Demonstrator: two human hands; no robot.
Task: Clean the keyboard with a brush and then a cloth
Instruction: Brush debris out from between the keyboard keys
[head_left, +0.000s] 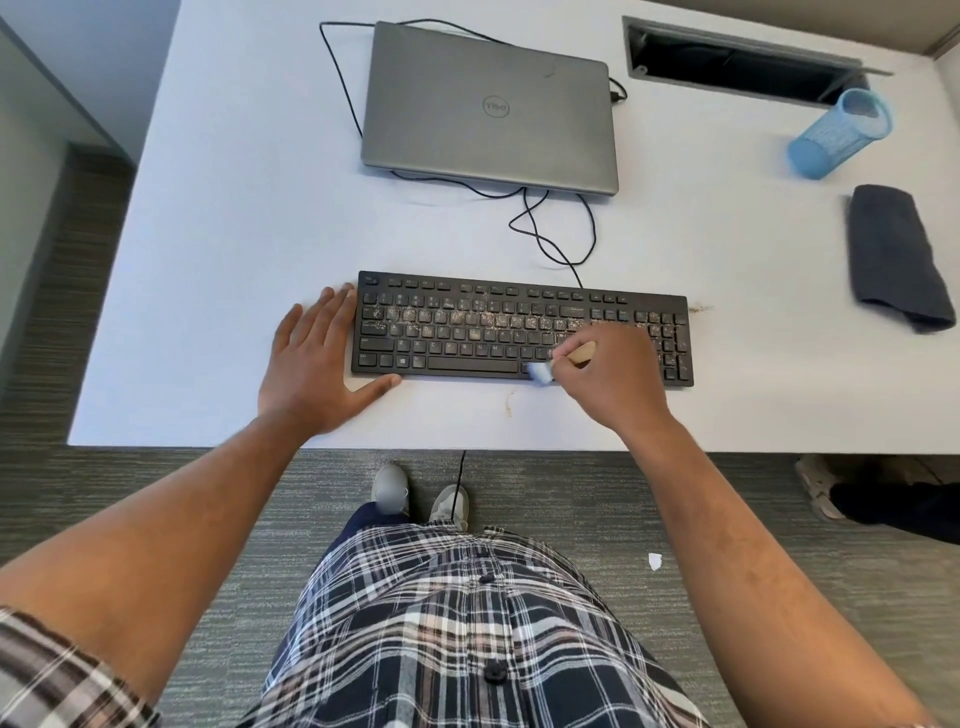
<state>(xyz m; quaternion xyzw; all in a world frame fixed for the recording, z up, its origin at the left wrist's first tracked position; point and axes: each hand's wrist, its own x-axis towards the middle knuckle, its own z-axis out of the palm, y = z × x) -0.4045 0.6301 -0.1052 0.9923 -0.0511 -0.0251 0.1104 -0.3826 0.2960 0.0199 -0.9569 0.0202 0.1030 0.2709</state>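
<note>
A black keyboard (467, 327) lies on the white table (234, 234), its upper key rows speckled with pale crumbs. My right hand (608, 379) grips a small brush (540, 371) with a wooden handle. Its pale bristles touch the keyboard's front edge, right of the space bar. My left hand (311, 364) lies flat on the table against the keyboard's left end, fingers spread and thumb along the front edge. A folded dark grey cloth (893, 254) lies at the right of the table, apart from both hands.
A shut grey laptop (491, 109) sits behind the keyboard, with black cables (550, 228) looping between them. A blue mesh cup (836, 135) lies tipped at the far right beside a cable hatch (737, 57). Crumb smears (509, 402) mark the table near its front edge.
</note>
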